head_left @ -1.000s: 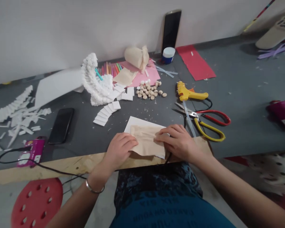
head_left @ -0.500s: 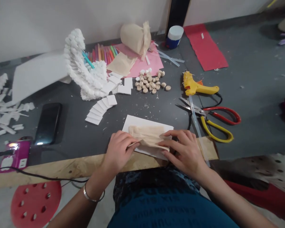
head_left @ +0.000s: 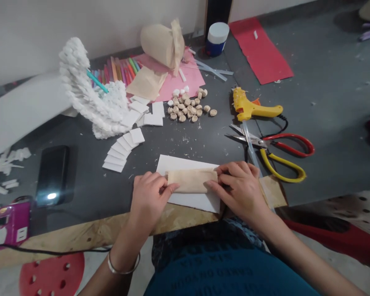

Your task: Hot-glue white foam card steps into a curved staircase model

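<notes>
A folded strip of beige cloth (head_left: 191, 181) lies on a white sheet (head_left: 193, 199) at the near edge of the grey table (head_left: 327, 102). My left hand (head_left: 148, 197) pinches the strip's left end between thumb and fingers. At the strip's right end my right hand (head_left: 242, 191) presses down with curled fingers. Both wrists rest over the wooden edge board (head_left: 95, 232).
Scissors with a red and a yellow handle (head_left: 277, 150) and a yellow glue gun (head_left: 253, 109) lie to the right. Small round wooden pieces (head_left: 188, 107), white foam squares (head_left: 123, 146), a white ruffled foam piece (head_left: 92, 102), a black phone (head_left: 52, 174), a beige cloth bundle (head_left: 163, 41), a jar (head_left: 216, 37) and red felt (head_left: 259, 49) lie beyond.
The beige cloth went from a loose wide piece to a narrow folded strip. Both hands shifted to its ends. The camera tilted down and right.
</notes>
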{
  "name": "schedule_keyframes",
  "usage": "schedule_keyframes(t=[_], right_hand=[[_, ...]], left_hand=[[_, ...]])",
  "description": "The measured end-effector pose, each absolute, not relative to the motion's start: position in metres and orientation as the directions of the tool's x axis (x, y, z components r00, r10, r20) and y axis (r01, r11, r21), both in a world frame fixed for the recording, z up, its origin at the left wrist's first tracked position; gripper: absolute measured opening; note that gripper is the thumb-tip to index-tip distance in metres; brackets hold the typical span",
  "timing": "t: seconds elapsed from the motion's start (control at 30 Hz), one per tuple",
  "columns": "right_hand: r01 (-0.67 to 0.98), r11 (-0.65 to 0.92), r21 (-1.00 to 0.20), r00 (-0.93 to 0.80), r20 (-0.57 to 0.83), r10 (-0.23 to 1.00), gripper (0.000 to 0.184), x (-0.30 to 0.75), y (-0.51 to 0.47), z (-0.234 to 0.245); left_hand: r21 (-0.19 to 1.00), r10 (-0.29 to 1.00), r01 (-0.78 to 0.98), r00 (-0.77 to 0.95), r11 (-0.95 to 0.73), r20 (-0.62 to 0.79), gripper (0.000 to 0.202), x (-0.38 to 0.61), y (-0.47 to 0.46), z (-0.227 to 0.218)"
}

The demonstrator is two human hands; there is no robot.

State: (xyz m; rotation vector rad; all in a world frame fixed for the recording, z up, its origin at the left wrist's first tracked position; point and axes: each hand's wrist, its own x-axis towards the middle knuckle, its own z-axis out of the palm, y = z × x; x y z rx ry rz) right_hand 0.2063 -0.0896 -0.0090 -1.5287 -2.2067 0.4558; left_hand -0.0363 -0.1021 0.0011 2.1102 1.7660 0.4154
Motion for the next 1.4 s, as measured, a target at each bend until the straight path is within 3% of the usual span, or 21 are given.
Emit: schedule_keyframes(t=[0.33,0.63,0.73,0.8,0.87,0.93,1.0,1.07,1.23,1.4], right_hand=[[0.806,0.328,-0.492,-0.308,0.124,0.943,0.038,0.208,-0.083,-0.010],[0.829,0.333,-0.449,-0.318,0.111,0.941,0.038,0.206,-0.080,-0.009],[0.827,0.357,-0.435,-0.338,0.122,0.933,0.037,0.206,-0.080,-0.011],[0.826,0.370,-0.426,-0.346,0.135,0.929,0.037,0.207,-0.079,-0.012],[0.827,0.380,-0.414,-0.352,0.144,0.925,0.037,0.208,-0.079,-0.013],[0.829,0.386,-0.405,-0.360,0.143,0.922,0.037,0.208,-0.079,-0.013],[0.831,0.391,-0.396,-0.368,0.134,0.920,0.035,0.208,-0.080,-0.012],[0.841,0.387,-0.377,-0.366,0.129,0.922,0.031,0.207,-0.081,-0.010],[0.849,0.382,-0.365,-0.359,0.132,0.924,0.027,0.204,-0.081,-0.008],[0.846,0.367,-0.388,-0.344,0.129,0.930,0.029,0.206,-0.080,-0.009]], left_hand=[[0.447,0.986,0.880,0.162,-0.164,0.041,0.039,-0.035,-0.106,0.001],[0.422,0.994,0.901,0.112,-0.101,-0.002,0.041,-0.037,-0.103,-0.001],[0.446,0.997,0.893,0.074,-0.056,-0.024,0.029,-0.041,-0.104,0.001],[0.428,0.998,0.903,0.013,-0.039,0.066,0.019,-0.040,-0.107,0.005],[0.390,0.970,0.914,0.012,-0.108,0.241,0.015,-0.033,-0.111,0.013],[0.348,0.920,0.887,0.178,-0.304,0.350,0.023,-0.020,-0.116,0.019],[0.339,0.844,0.777,0.446,-0.530,0.296,0.042,-0.005,-0.118,0.021],[0.310,0.782,0.720,0.596,-0.621,0.183,0.053,0.008,-0.119,0.016],[0.272,0.783,0.746,0.620,-0.608,0.048,0.072,0.014,-0.126,-0.006],[0.227,0.803,0.784,0.596,-0.578,-0.013,0.077,0.013,-0.135,-0.013]])
